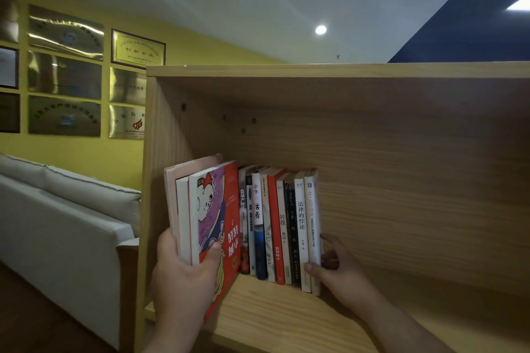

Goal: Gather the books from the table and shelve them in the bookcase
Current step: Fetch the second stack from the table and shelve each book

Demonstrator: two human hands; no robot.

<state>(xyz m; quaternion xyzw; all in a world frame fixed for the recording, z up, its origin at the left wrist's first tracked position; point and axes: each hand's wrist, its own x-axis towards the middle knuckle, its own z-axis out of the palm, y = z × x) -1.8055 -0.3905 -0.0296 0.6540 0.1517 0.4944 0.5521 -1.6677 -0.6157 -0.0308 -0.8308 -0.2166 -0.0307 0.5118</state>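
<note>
My left hand (183,281) grips a small stack of books (206,209) upright at the left end of the wooden bookcase shelf (275,315); the front one has a red cover with a cartoon figure, upside down. To its right a row of several books (279,226) stands upright on the shelf. My right hand (334,269) holds the right end of that row, thumb on the front of the outermost white book (312,223) and fingers curled behind it. The stack touches the row's left side.
The bookcase's left side panel (155,180) stands just left of the stack. The shelf runs on to the right of the row. A light grey sofa (63,215) sits at the left under framed plaques (137,49) on a yellow wall.
</note>
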